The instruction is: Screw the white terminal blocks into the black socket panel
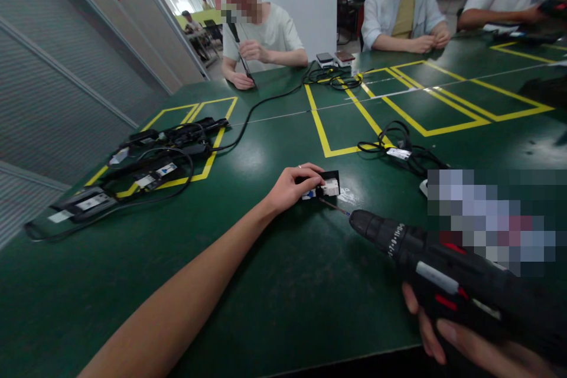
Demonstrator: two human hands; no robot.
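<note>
Low on the table, my left hand (295,186) is closed around a small black-and-white block (331,187), with a bit of blue at its lower left. A ring shows on one finger, and the fingers hide part of the block. My right hand (436,331) wraps the grip of a black cordless drill (425,260) with red details. The drill points left, and its long thin bit (335,207) ends at the block's lower edge, close to my left fingers. Whether the tip touches the block, I cannot tell.
The green table (248,283) carries yellow tape outlines (328,152). Black power adapters with cables (155,165) lie at left. A coiled cable (401,144) lies at right, beside a blurred-out patch. Across the table sit several people, one person (266,35) holding a dark long tool.
</note>
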